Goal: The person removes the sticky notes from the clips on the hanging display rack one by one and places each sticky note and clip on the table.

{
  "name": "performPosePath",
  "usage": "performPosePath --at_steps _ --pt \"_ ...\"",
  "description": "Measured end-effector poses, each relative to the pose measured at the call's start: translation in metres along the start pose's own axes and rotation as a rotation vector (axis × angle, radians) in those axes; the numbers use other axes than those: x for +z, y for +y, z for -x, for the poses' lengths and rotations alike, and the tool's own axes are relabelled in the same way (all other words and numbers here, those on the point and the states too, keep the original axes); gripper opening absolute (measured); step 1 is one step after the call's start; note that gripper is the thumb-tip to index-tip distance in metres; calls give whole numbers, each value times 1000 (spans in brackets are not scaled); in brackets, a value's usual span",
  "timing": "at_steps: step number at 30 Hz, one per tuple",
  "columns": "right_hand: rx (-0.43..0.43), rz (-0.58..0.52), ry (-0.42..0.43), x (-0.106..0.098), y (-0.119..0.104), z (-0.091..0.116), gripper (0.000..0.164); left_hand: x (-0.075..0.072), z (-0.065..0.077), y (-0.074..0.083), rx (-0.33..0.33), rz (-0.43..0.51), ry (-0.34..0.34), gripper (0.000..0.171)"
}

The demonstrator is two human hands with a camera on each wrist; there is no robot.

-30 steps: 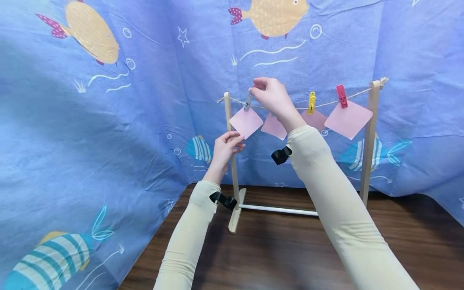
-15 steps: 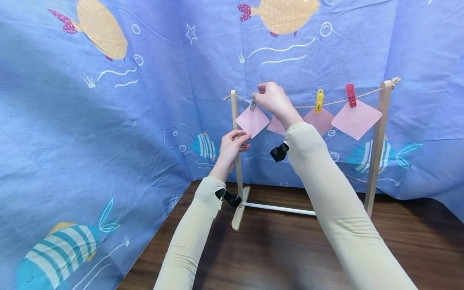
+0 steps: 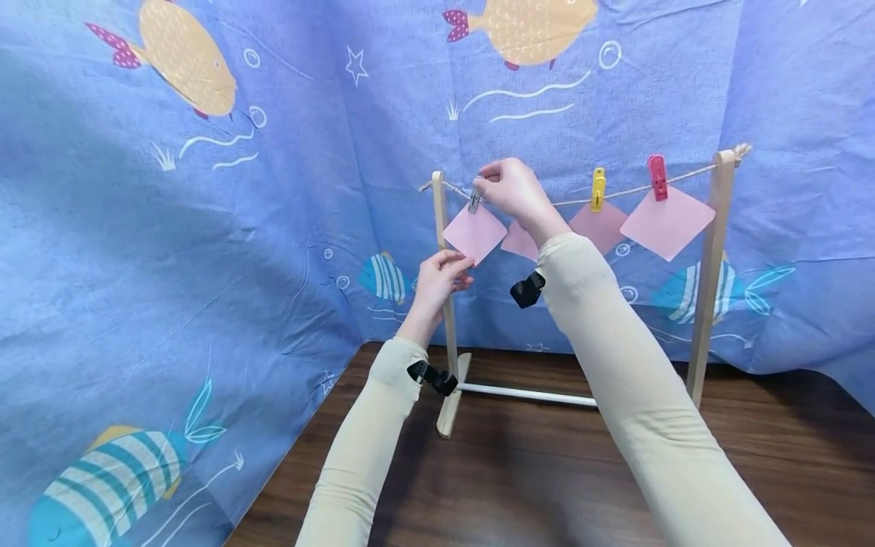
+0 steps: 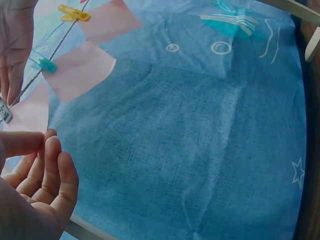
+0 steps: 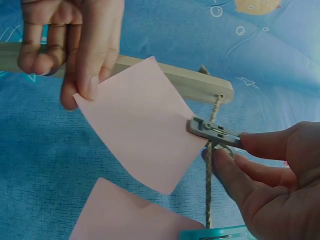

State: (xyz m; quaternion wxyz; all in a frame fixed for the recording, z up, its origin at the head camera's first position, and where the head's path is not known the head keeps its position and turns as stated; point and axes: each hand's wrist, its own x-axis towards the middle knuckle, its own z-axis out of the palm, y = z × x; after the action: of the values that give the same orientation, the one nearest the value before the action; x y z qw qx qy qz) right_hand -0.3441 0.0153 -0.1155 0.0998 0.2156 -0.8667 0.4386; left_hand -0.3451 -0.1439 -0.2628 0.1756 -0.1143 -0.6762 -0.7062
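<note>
My left hand [image 3: 435, 285] pinches the bottom corner of a square pink sheet of paper [image 3: 475, 233], between thumb and fingertips. Up at the sheet's top corner, my right hand [image 3: 516, 194] grips a grey clothespin [image 3: 475, 199] by its handle end. In the right wrist view, that clothespin's jaws meet the paper's corner at the twine [image 5: 209, 190], with the thumb on one handle and fingers on the other. The left wrist view shows the same sheet [image 4: 31, 111] only partly, beyond the left hand's fingertips.
More pink sheets hang along the line from a teal clothespin [image 4: 47, 65], a yellow clothespin [image 3: 598, 190] and a red clothespin [image 3: 658, 178]. Wooden posts [image 3: 711, 281] carry the twine. A white bar [image 3: 526, 393] joins them low, above the dark wooden table [image 3: 492, 479]. A fish-print cloth [image 3: 273, 228] stands behind.
The head view has shifted slightly, so the rack appears farther right. My right hand has come down a little on the grey clothespin. My left hand keeps hold of the paper's bottom corner.
</note>
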Motion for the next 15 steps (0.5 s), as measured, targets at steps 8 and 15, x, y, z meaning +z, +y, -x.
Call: performPosePath --at_steps 8,15 --pt "-49 -12 132 6 4 0 34 2 4 2 7 -2 -19 11" --pt "-69 -97 244 9 2 0 28 -1 3 9 5 -25 -38 9"
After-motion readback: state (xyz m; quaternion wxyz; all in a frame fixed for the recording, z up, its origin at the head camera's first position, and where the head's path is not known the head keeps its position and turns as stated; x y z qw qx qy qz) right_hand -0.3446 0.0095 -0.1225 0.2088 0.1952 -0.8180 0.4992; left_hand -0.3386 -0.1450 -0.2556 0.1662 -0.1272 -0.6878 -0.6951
